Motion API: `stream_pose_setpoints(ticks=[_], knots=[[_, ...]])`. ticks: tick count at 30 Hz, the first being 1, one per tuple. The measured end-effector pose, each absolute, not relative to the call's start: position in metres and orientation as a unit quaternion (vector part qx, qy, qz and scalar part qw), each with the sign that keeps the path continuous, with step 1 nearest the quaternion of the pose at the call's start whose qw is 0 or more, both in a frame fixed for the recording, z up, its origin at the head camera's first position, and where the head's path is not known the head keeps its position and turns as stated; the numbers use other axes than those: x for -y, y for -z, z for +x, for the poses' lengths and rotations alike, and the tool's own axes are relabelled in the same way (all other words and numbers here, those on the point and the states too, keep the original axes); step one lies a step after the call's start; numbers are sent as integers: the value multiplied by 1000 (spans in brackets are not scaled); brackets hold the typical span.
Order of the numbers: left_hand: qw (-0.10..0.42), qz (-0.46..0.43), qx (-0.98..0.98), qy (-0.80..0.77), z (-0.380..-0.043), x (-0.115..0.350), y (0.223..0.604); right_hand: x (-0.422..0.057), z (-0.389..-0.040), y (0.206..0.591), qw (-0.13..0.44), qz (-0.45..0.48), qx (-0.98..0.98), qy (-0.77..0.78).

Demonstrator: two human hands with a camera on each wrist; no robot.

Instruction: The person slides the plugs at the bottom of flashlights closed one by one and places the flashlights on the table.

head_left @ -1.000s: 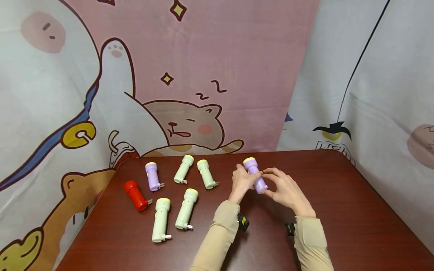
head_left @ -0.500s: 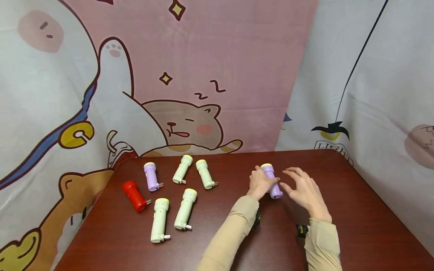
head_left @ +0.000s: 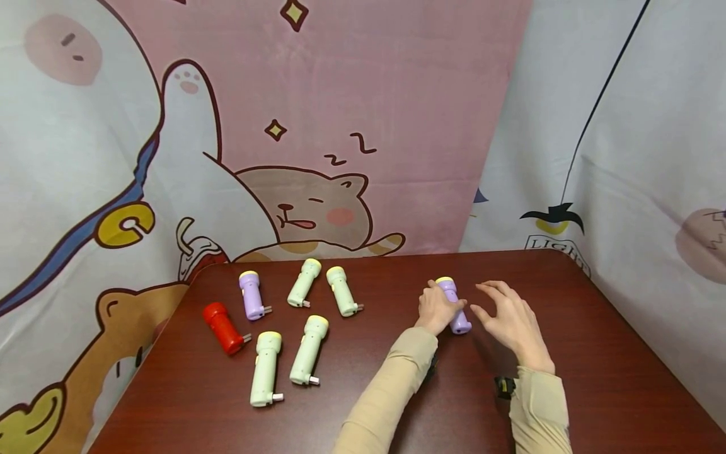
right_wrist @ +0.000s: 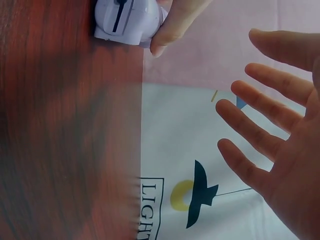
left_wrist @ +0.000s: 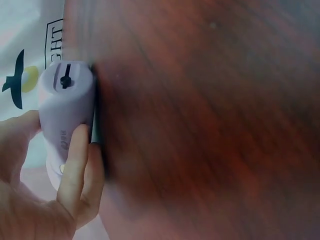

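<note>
My left hand [head_left: 435,311] grips a purple flashlight [head_left: 460,325] with a pale yellow head, low over the right half of the table. In the left wrist view, the thumb and fingers sit on opposite sides of the flashlight body [left_wrist: 62,112]; its end faces the camera, with a slot and a dark knob in it. No plug prongs stick out of this end. To the right of the flashlight, my right hand [head_left: 513,325] hovers apart from it. The right wrist view shows that hand's fingers [right_wrist: 255,127] spread and holding nothing.
On the left of the brown table [head_left: 567,391] lie a red flashlight [head_left: 223,328], another purple flashlight [head_left: 251,295] and several pale green flashlights [head_left: 265,372], all with prongs out. A printed cloth [head_left: 431,126] hangs behind the table's far edge.
Both hands have moved right, the left one carrying the purple flashlight. My right hand has let go of its lower end and drawn away. Over the last half second, little has moved.
</note>
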State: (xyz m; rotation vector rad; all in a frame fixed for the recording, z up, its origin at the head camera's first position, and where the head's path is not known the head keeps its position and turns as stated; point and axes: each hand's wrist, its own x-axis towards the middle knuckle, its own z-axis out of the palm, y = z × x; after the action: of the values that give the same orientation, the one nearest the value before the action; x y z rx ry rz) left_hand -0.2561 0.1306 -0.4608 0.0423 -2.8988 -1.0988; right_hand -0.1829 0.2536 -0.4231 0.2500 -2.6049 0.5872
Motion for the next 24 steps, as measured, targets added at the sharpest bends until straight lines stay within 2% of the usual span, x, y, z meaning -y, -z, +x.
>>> stream_pose_setpoints(ticks=[11, 24], knots=[[2, 14, 936, 352, -257, -124, 458, -251, -186, 424, 238, 88, 943, -214], [30, 19, 942, 333, -269, -88, 446, -236, -194, 427, 252, 31, 943, -216]])
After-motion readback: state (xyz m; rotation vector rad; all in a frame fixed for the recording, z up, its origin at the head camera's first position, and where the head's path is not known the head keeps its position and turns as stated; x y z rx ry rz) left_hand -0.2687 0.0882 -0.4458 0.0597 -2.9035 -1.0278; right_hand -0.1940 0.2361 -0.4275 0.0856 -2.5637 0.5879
